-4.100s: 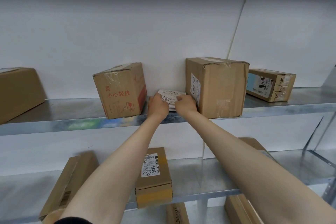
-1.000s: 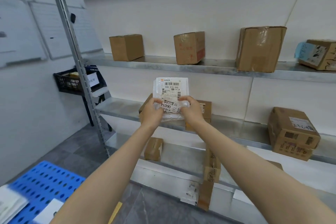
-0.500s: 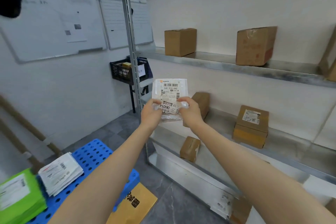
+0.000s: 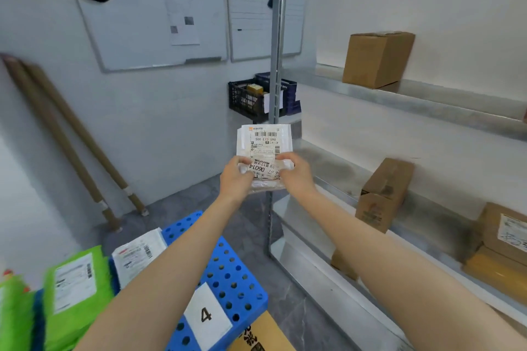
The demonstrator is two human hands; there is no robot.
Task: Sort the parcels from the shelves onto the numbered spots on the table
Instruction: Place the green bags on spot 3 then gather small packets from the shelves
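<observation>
The left hand [image 4: 235, 176] and right hand [image 4: 296, 176] are clamping their grip on the upright white parcel [image 4: 263, 142] at its lower end, the blue surface [image 4: 228, 273] lying below-left, nearer the left hand.

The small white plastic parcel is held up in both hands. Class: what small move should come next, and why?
Probably lower the small white plastic parcel toward the blue perforated table. The left hand and right hand pinch it in mid-air, label facing the camera, and the white card marked 4 lies on that table below.
</observation>
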